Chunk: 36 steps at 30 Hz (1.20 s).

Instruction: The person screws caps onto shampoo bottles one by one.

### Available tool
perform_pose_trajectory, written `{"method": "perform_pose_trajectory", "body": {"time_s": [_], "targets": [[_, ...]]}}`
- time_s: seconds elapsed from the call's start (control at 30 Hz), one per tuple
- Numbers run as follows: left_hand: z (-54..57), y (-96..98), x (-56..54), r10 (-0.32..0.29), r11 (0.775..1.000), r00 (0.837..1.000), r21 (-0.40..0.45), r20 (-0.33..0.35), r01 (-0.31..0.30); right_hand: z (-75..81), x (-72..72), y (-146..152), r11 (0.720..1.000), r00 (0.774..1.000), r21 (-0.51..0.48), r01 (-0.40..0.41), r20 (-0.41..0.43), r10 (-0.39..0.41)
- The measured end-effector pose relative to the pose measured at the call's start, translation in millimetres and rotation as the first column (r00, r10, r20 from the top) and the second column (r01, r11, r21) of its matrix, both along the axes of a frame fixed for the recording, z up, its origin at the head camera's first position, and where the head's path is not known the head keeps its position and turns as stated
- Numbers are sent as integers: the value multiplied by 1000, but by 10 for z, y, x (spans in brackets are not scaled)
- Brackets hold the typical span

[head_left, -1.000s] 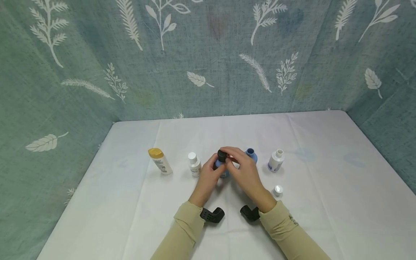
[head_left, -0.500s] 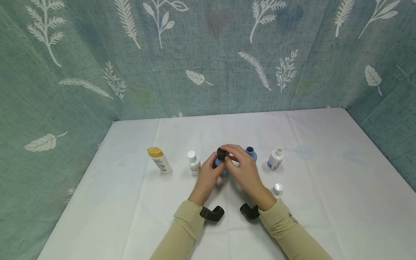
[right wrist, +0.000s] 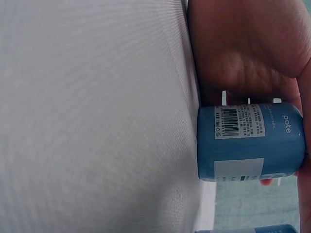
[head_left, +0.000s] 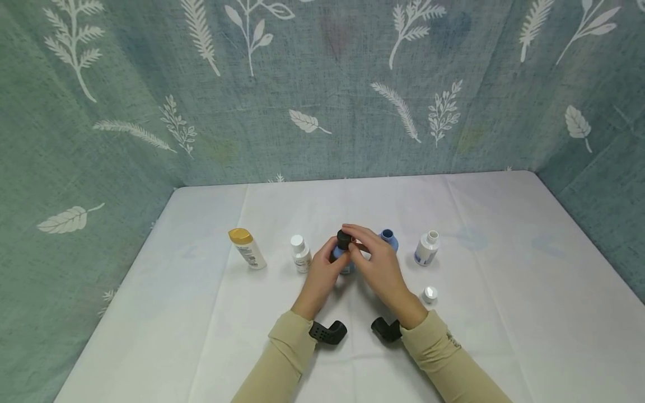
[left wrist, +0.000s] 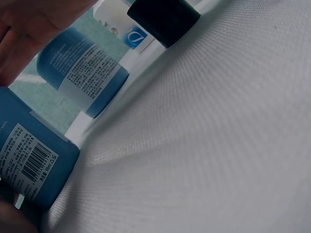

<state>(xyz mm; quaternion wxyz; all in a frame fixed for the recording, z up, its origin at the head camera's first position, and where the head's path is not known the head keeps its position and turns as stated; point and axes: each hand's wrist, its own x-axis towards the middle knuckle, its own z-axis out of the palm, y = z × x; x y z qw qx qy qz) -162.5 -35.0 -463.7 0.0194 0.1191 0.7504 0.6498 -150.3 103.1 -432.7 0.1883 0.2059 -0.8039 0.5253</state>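
A small blue bottle [head_left: 346, 270] with a black cap [head_left: 344, 240] stands upright between my hands. My left hand [head_left: 322, 274] grips its body from the left. From the right, my right hand [head_left: 378, 260] pinches the cap with thumb and fingers. The bottle's barcode label shows in the right wrist view, where the blue bottle [right wrist: 250, 145] meets the white cloth. Just behind my right hand is a second blue bottle [head_left: 388, 239], uncapped, its lower part hidden in the head view. In the left wrist view that second blue bottle [left wrist: 85, 73] appears beyond the held one.
A yellow-capped lotion bottle [head_left: 248, 249] and a white-capped bottle [head_left: 301, 254] stand left. To the right are an uncapped white bottle [head_left: 427, 249] and a loose white cap [head_left: 430, 295]. The left wrist view shows a black cylinder [left wrist: 164, 20]. A leaf-patterned curtain [head_left: 342, 101] backs the table.
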Motion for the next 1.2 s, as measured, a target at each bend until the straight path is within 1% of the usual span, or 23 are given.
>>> {"method": "perform_pose_trajectory", "body": {"time_s": [0.1,0.2,0.3,0.43,0.73,1.03,1.2], "targets": [[92,-2,43,-10,1000,1000,3,11,10,2,5,-1,1000,1000,7,4,-8,-4],[176,-4,93,-12,1000,1000,-1,7,12,5,5,-8,1000,1000,2,-4,-15,4],[205,-10,116,-1,1000,1000,-17,0,1,3,2,-18,1000,1000,0,-10,-18,10],[203,-15,118,1,1000,1000,-23,-11,-1,0,3,-26,1000,1000,7,-2,-22,2],[193,-13,117,-9,1000,1000,-16,-6,9,-6,5,-22,1000,999,-6,-10,-33,10],[186,-12,107,-20,1000,999,9,30,20,-1,4,-18,1000,999,18,2,-48,-1],[176,-11,100,-22,1000,999,11,38,21,-12,-3,-15,1000,999,20,2,-54,-1]]}}
